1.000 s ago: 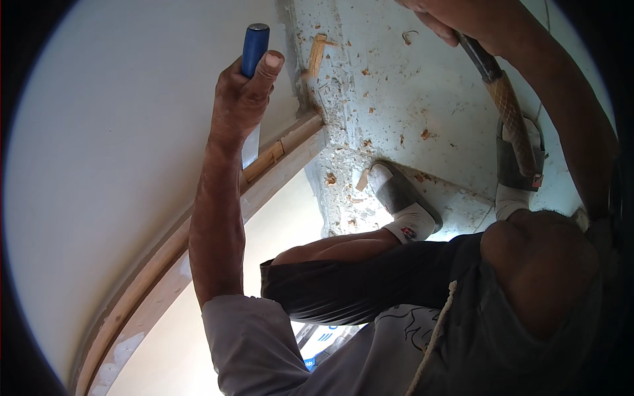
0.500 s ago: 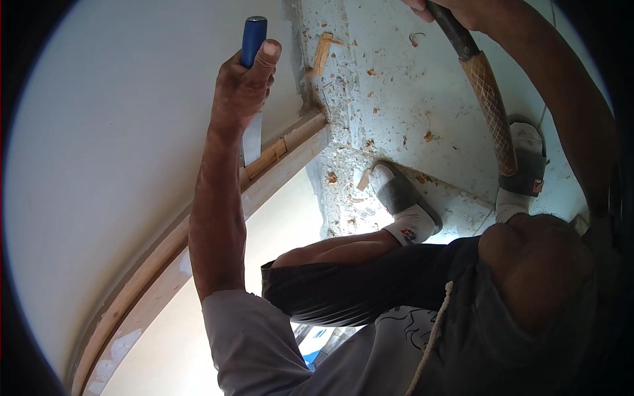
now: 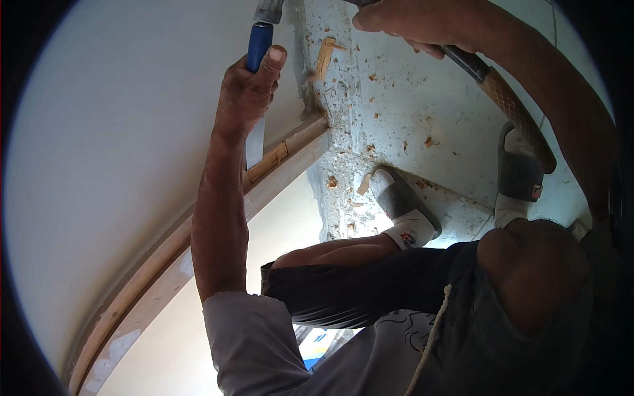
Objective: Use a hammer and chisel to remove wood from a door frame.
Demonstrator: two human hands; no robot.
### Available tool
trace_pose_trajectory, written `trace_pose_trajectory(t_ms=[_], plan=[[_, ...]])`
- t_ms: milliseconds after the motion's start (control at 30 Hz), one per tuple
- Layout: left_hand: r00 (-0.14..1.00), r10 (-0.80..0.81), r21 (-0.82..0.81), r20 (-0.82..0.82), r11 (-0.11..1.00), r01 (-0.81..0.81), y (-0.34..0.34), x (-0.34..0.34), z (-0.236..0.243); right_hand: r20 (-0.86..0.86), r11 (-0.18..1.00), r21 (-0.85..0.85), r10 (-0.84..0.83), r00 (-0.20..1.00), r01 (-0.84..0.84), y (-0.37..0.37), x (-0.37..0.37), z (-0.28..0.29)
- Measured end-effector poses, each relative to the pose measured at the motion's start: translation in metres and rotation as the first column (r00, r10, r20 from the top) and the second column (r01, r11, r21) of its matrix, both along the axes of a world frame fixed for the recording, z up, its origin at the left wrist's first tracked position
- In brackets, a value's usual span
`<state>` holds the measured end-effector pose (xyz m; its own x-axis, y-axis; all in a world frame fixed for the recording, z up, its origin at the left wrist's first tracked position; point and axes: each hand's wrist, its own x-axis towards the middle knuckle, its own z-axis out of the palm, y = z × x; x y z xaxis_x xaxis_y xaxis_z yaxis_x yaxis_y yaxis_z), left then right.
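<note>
My left hand (image 3: 247, 92) is wrapped round the blue handle of a chisel (image 3: 260, 47), its thumb lying up along the grip. The wide metal blade runs down to a notch cut in the wooden door frame (image 3: 294, 142). At the top, my right hand (image 3: 422, 25) grips a hammer (image 3: 515, 109) by its dark shaft; the tan, cross-hatched grip end hangs below the hand. The metal hammer head (image 3: 269, 10) meets the butt of the chisel handle and is partly cut off by the upper edge.
A split wood piece (image 3: 324, 58) and scattered chips lie on the pale, dusty floor (image 3: 409, 105). A white wall (image 3: 119, 119) rises along the frame at the left. My two feet in dark slippers (image 3: 401, 197) are on the floor, near the frame's end.
My right hand has swung the hammer leftward, bringing its head into view against the chisel's butt. My left hand and chisel have shifted only slightly.
</note>
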<state>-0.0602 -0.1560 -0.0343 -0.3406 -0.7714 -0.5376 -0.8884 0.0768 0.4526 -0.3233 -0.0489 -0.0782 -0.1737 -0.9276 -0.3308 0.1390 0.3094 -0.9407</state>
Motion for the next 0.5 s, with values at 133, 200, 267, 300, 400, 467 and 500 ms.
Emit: trace_pose_trajectory(t_ms=[133, 200, 267, 300, 400, 467, 500], plan=[[0.999, 0.041, 0.033, -0.023, 0.999, -0.04, -0.001, -0.008, -0.002, 0.009, 1.0, -0.005, -0.004, 1.0, 0.004, -0.001, -0.003, -0.004], [0.999, 0.038, 0.058, -0.025, 0.998, -0.037, -0.002, -0.011, -0.008, 0.016, 1.0, -0.005, -0.006, 1.0, 0.006, -0.002, -0.004, -0.009], [0.999, 0.047, 0.06, -0.012, 0.997, -0.046, -0.004, -0.006, -0.006, 0.049, 0.999, -0.001, -0.039, 0.998, 0.039, -0.003, 0.009, -0.008], [0.999, 0.05, 0.044, 0.0, 0.998, -0.05, -0.004, 0.001, -0.002, -0.185, 0.992, -0.119, 0.014, 0.983, -0.037, 0.006, 0.022, -0.005], [0.999, 0.038, 0.045, -0.003, 0.998, -0.038, -0.003, -0.002, -0.004, -0.641, 0.944, -0.243, 0.019, 0.768, -0.226, 0.024, 0.024, 0.009], [0.999, 0.046, 0.028, 0.007, 0.999, -0.046, -0.005, -0.003, -0.005, -0.268, 0.939, 0.203, 0.325, 0.907, -0.277, 0.002, 0.004, 0.029], [0.999, 0.054, 0.055, 0.0, 0.997, -0.053, -0.004, -0.006, -0.006, -0.228, 0.95, 0.299, 0.16, 0.961, -0.087, -0.011, 0.01, 0.023]])
